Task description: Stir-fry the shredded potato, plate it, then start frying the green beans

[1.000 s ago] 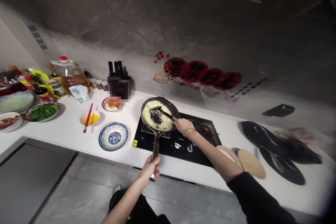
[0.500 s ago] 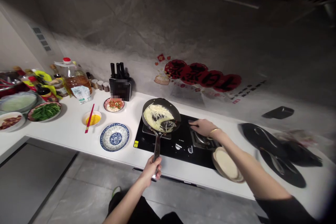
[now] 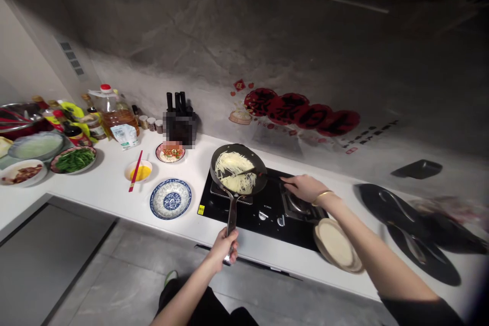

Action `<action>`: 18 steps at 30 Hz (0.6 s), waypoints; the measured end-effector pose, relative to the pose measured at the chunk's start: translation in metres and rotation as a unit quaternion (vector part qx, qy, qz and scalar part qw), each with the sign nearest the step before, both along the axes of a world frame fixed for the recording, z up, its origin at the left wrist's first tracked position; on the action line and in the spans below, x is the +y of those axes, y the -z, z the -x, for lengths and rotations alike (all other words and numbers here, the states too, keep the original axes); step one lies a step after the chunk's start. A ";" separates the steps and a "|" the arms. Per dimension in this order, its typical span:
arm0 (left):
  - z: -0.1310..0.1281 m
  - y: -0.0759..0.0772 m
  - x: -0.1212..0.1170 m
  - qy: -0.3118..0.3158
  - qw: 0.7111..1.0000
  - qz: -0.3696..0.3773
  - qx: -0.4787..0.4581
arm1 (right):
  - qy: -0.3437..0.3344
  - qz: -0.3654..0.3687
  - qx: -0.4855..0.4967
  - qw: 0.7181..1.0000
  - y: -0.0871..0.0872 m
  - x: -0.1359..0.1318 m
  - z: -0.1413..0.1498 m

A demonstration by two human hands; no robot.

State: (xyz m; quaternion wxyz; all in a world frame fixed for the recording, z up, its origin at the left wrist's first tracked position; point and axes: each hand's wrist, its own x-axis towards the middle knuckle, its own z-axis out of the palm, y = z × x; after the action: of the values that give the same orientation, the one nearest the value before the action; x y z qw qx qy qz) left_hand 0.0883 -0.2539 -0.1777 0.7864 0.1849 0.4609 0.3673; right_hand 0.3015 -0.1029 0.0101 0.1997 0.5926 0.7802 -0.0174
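Observation:
My left hand [image 3: 225, 248] is wrapped round the handle of a dark frying pan [image 3: 261, 163], which sits over the left burner. Pale thin shreds [image 3: 234, 162], looking like potato, lie in the pan in two heaps with a dark gap between them. My right hand [image 3: 303, 187], with a bracelet at its wrist, grips a dark spatula [image 3: 272, 178] from the right side. Its blade reaches in among the shreds and is partly hidden by them. Left of the stove stands a blue-and-white plate [image 3: 155, 208].
Near the plate are a bowl of beaten egg [image 3: 144, 172] with red chopsticks [image 3: 136, 170], and a small plate of chopped seasonings [image 3: 170, 153]. A knife block [image 3: 182, 130] and oil jug [image 3: 114, 109] stand behind. Right of the black stove [image 3: 229, 212] are a round wooden lid [image 3: 336, 242] and dark lids [image 3: 424, 252].
The spatula has moved through the shreds, which now lie in two heaps instead of a curved spread. My left hand keeps its hold on the pan handle. The view has shifted slightly.

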 end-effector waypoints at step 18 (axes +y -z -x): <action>0.000 -0.006 0.000 -0.005 1.000 0.004 0.011 | 0.119 -0.017 0.095 0.988 0.071 -0.002 0.030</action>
State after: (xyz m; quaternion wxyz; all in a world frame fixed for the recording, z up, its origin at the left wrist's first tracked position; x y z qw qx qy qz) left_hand 0.0880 -0.2537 -0.1718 0.7805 0.1834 0.4716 0.3672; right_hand 0.2714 -0.1052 -0.0608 0.1107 0.6803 0.7196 -0.0841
